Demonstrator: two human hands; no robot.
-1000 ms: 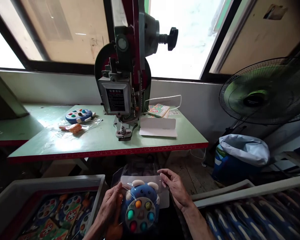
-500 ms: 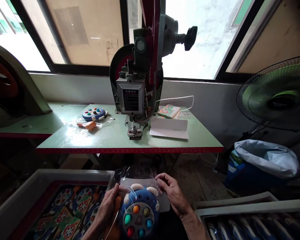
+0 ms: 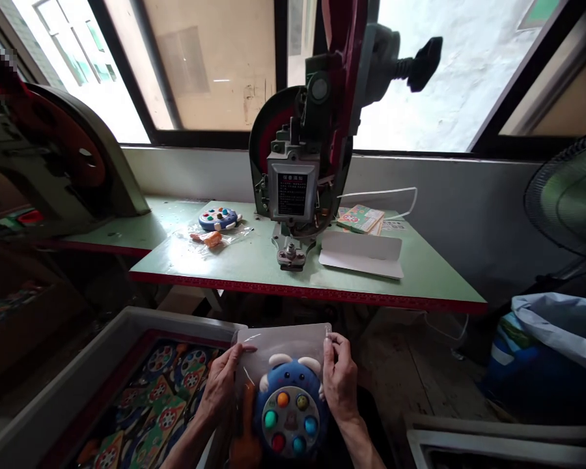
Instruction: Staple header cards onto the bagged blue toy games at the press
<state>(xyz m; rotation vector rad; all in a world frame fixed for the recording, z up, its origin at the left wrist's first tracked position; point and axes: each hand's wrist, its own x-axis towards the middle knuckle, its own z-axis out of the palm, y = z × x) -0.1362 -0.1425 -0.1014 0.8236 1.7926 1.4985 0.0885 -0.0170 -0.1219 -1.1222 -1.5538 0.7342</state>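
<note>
In my lap lies a clear plastic bag (image 3: 250, 372) holding a blue animal-shaped toy (image 3: 293, 379) with pale ears and several coloured buttons on a round grey face. An orange piece (image 3: 247, 417) sits along its left side; its kind is unclear. A pale, translucent-looking sheet (image 3: 283, 337) stands behind the toy at the bag's upper end. My left hand (image 3: 219, 385) is closed on the bag's left edge, thumb and fingers pinching it. At the upper right corner, my right hand (image 3: 340, 379) pinches the bag, its lower fingers curled beside the toy.
A crate (image 3: 176, 318) of packed toys stands at left, another crate (image 3: 498, 438) at lower right. The green table (image 3: 244, 273) bears a press machine (image 3: 293, 189), a second toy (image 3: 219, 219), a folded white card (image 3: 361, 255) and printed booklets (image 3: 361, 218). A fan (image 3: 573, 195) and sack (image 3: 532, 352) are right.
The view has swung left. My right hand has moved up to the bag's corner, and the bag's upper end is now spread flatter, with the pale sheet reaching higher above the toy.
</note>
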